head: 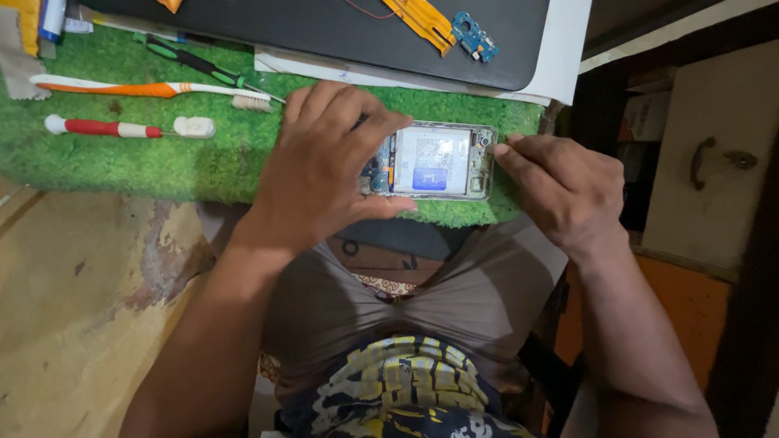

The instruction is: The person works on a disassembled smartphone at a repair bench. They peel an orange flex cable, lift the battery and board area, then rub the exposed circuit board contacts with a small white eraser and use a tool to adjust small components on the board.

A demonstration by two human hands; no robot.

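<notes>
While the phone (434,161) lies back-open on the green mat (162,162), the left hand (324,166) arches over its near end from above, wrist bent down and forearm running back toward the body. Its fingers curl around the phone's far edge and its thumb (381,207) presses along the close edge, so the hand is half closed and grips the frame between thumb and fingers. The pale battery (432,158) and a strip of circuit board show just past the fingertips, in the open body of the phone.

The right hand (564,191) comes in from the other end, knuckles up, fingers folded into a loose fist. Its thumb and forefinger pinch together at the phone's corner, touching the frame or very nearly; whether a small tool sits in that pinch cannot be told.

Well beyond the left hand's knuckles, an orange-and-white toothbrush (146,88) and a red-and-white toothbrush (122,128) lie side by side on the mat, with a black-and-green screwdriver (203,66) just above them. Farther off, past both hands, a dark pad (324,32) carries an orange flat cable (422,20) and a small blue circuit board (475,36).
</notes>
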